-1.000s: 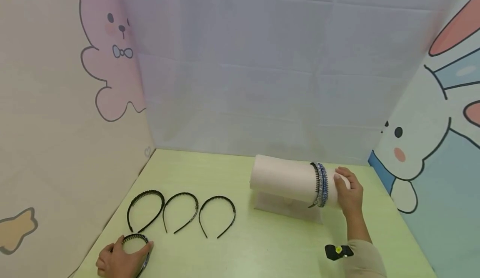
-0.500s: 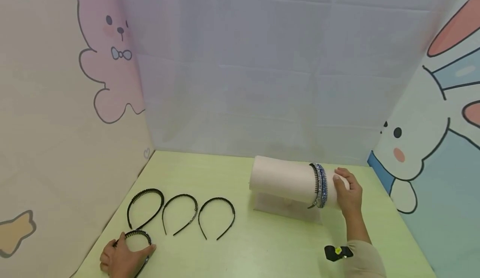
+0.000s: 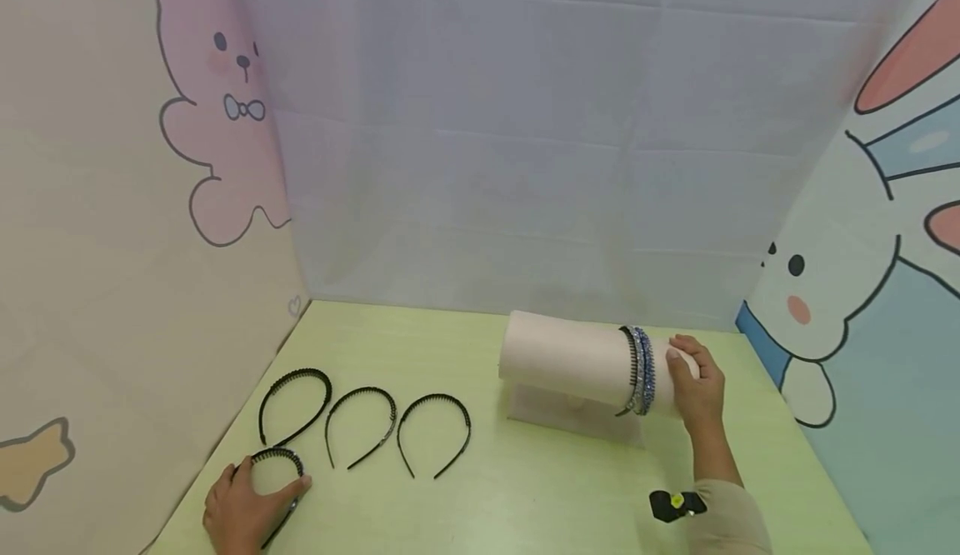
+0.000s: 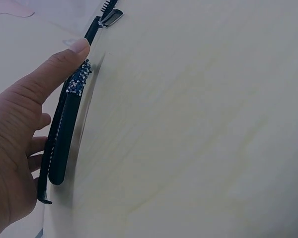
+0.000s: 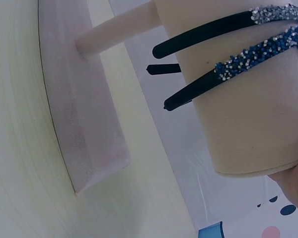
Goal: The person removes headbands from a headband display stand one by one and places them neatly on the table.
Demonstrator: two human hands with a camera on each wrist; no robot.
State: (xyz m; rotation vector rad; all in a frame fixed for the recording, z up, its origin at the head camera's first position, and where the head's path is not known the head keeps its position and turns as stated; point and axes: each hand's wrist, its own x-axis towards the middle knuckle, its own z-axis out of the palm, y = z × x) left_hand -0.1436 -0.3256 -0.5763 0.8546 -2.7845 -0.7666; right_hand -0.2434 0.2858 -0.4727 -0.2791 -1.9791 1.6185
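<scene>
My left hand (image 3: pixel 243 512) holds a black toothed headband (image 3: pixel 279 452) at the table's near left, thumb on one side and fingers on the other. In the left wrist view, blue and silver beads (image 4: pixel 79 79) show on its band beside the thumb. My right hand (image 3: pixel 699 384) grips the right end of a cream cylindrical headband stand (image 3: pixel 570 355). Around that cylinder sit a silver-beaded headband (image 5: pixel 278 13) and a blue-beaded headband (image 5: pixel 258 54), side by side. Part of the right hand is out of the right wrist view.
Three more black headbands lie in a row: a left one (image 3: pixel 327 388) near the held headband, a middle one (image 3: pixel 393 409) and a right one (image 3: pixel 468 422). The stand's flat base (image 3: pixel 573 413) rests on the pale green table (image 3: pixel 540 497). Cloth walls border the back and sides.
My left hand has moved slightly away from me with its headband. The leftmost lying headband has shifted a little farther back and right. The right hand and the stand stay put.
</scene>
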